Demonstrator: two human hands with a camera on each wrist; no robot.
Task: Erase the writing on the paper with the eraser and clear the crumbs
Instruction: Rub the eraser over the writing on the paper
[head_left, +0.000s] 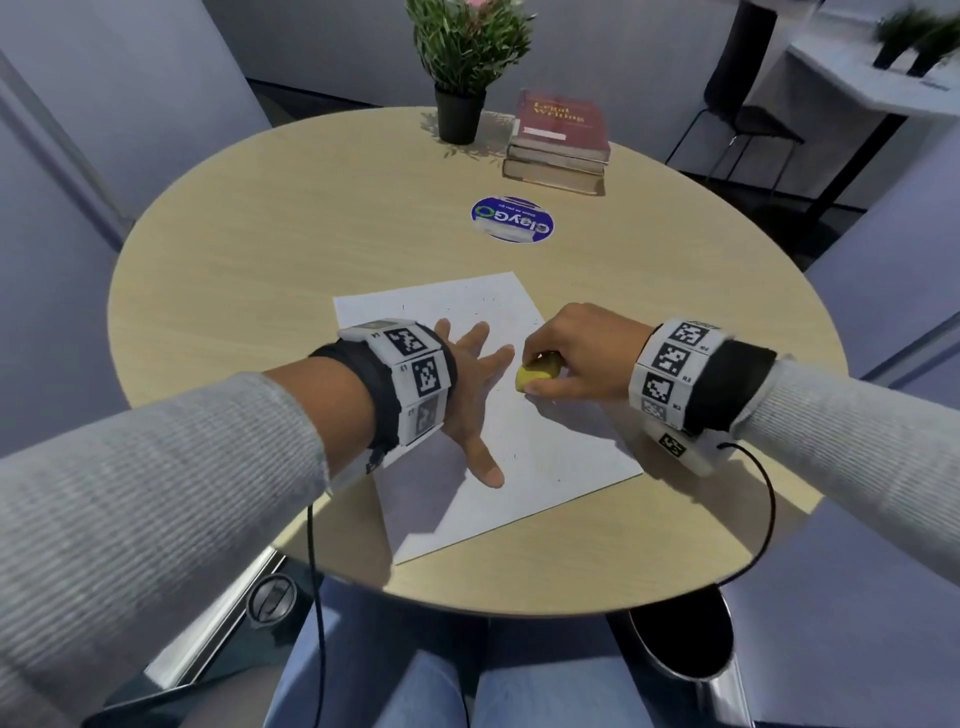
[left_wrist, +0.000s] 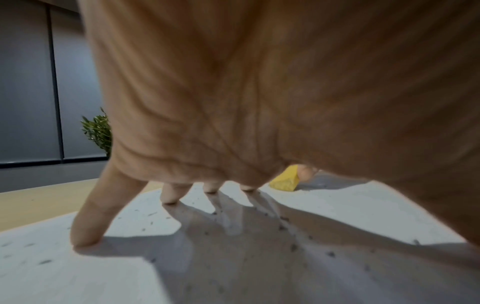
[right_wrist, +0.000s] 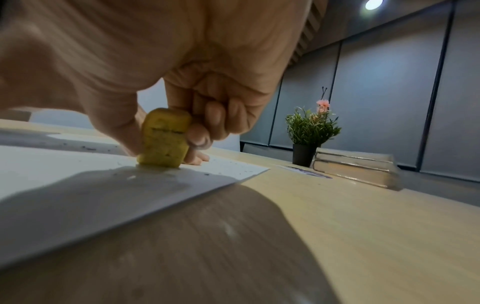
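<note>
A white sheet of paper lies on the round wooden table, speckled with dark eraser crumbs. My left hand presses flat on the sheet with fingers spread, and its fingertips touch the paper. My right hand pinches a yellow eraser between thumb and fingers. The eraser stands on end with its lower edge on the paper, near the sheet's right edge. The eraser also shows just beyond my left fingers. I see no clear writing on the sheet.
A potted plant and a stack of books stand at the table's far side. A round blue sticker lies beyond the paper. Under the near edge are my legs, a dark bin and a cup lid.
</note>
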